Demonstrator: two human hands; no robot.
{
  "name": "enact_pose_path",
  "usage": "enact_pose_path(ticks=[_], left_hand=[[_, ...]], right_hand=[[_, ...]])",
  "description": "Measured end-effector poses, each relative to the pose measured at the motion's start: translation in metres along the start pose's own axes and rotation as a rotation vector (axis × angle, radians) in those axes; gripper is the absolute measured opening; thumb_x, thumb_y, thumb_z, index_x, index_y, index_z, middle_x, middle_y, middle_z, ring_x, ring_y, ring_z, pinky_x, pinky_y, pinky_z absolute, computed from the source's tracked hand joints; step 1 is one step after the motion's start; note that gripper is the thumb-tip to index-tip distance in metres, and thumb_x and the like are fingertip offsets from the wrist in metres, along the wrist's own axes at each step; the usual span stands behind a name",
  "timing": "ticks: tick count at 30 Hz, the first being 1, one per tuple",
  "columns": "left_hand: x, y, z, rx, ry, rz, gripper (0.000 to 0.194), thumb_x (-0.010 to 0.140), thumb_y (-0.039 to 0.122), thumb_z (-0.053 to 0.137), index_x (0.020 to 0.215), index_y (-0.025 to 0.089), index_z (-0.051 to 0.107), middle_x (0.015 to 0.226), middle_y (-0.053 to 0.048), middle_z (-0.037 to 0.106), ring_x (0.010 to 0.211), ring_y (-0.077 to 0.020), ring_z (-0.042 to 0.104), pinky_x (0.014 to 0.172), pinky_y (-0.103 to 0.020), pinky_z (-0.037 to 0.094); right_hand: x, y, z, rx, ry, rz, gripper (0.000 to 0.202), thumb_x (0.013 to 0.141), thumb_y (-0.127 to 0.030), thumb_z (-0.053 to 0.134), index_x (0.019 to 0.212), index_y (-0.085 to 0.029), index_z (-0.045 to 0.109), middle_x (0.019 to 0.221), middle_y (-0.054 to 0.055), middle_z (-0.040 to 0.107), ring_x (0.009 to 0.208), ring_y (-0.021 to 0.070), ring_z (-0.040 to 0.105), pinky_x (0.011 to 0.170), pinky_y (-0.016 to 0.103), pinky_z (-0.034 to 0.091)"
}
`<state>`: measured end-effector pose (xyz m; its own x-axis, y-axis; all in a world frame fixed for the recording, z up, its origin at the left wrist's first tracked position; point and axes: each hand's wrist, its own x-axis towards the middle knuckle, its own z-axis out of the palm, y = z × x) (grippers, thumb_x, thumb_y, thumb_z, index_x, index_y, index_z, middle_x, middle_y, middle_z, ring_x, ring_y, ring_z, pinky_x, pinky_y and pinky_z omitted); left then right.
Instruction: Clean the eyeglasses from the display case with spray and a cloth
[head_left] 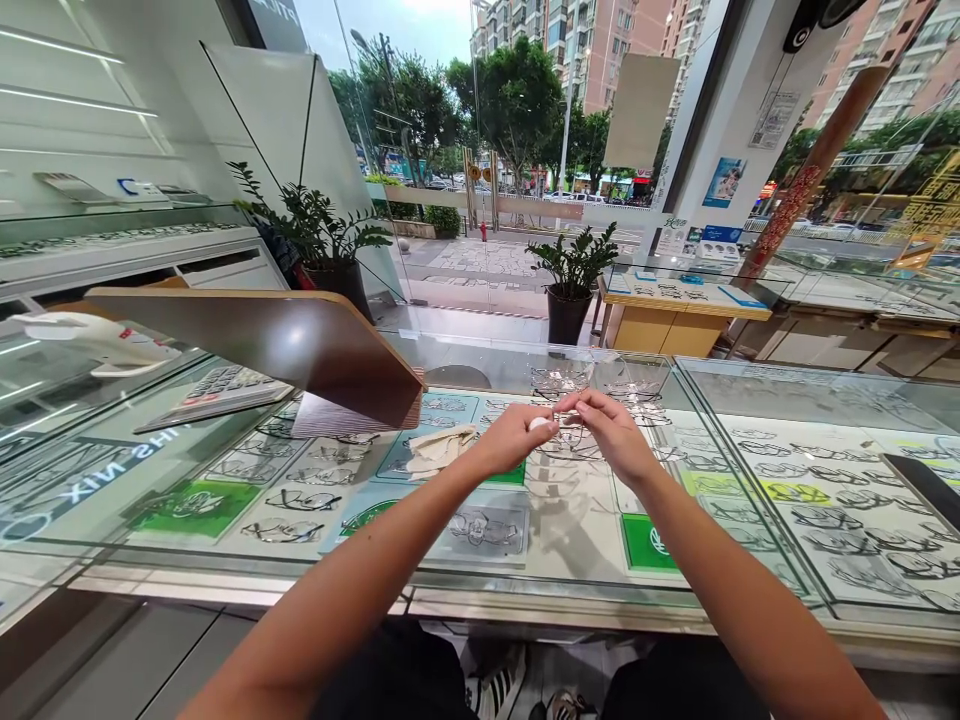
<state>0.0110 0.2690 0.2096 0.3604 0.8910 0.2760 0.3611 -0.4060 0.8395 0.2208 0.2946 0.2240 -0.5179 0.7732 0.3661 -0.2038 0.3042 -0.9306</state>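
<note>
Both hands meet above the glass counter [450, 582]. My left hand [517, 436] is closed, with a small white thing [537, 425] at its thumb. My right hand [606, 428] pinches beside it, its fingertips nearly touching the left ones. Between and below the fingers hangs a thin-framed pair of glasses [574, 440], hard to separate from the frames behind it. A crumpled beige cloth [441, 450] lies left of my left hand.
Rows of eyeglasses [304, 500] lie in the display. A brown board [262, 335] leans at the left, near a white handheld device [101, 340]. A black phone [926, 490] is at the far right. Potted plants [568, 280] stand beyond the counter.
</note>
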Motion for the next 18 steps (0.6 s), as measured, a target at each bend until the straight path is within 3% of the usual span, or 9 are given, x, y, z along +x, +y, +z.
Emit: enact_pose_path(ticks=[8,10,13,18], left_hand=[[0.0,0.005,0.009,0.023,0.035,0.007,0.058,0.093,0.07,0.05,0.065,0.021,0.038,0.066,0.003,0.035,0.066,-0.0144,0.033,0.065,-0.029,0.025],[-0.001,0.006,0.008,0.011,0.041,0.022,0.058,0.094,0.07,0.05,0.065,0.02,0.042,0.066,0.003,0.035,0.067,-0.014,0.033,0.066,-0.028,0.025],[0.0,0.005,0.004,-0.007,0.075,0.07,0.053,0.095,0.066,0.054,0.073,0.018,0.053,0.071,0.002,0.047,0.072,-0.0154,0.041,0.07,-0.027,0.03],[0.004,-0.011,-0.019,0.034,0.28,0.037,0.046,0.097,0.063,0.054,0.082,0.019,0.053,0.075,0.002,0.048,0.072,-0.0158,0.042,0.071,-0.028,0.032]], right_hand=[[0.0,0.003,0.002,0.059,-0.025,0.007,0.025,0.101,-0.049,0.065,0.101,-0.026,0.077,0.113,0.005,0.075,0.11,0.0233,0.067,0.104,0.04,0.051],[0.0,0.003,0.002,0.089,-0.043,0.015,0.025,0.101,-0.049,0.066,0.102,-0.027,0.078,0.114,0.004,0.075,0.113,0.0238,0.067,0.106,0.04,0.05],[0.0,0.001,-0.001,0.101,-0.02,-0.002,0.023,0.1,-0.048,0.068,0.102,-0.029,0.079,0.115,0.004,0.076,0.117,0.0249,0.066,0.107,0.041,0.049],[0.002,-0.001,-0.008,0.053,0.054,-0.018,0.023,0.101,-0.048,0.066,0.102,-0.03,0.081,0.117,0.005,0.077,0.119,0.0258,0.065,0.106,0.041,0.049]])
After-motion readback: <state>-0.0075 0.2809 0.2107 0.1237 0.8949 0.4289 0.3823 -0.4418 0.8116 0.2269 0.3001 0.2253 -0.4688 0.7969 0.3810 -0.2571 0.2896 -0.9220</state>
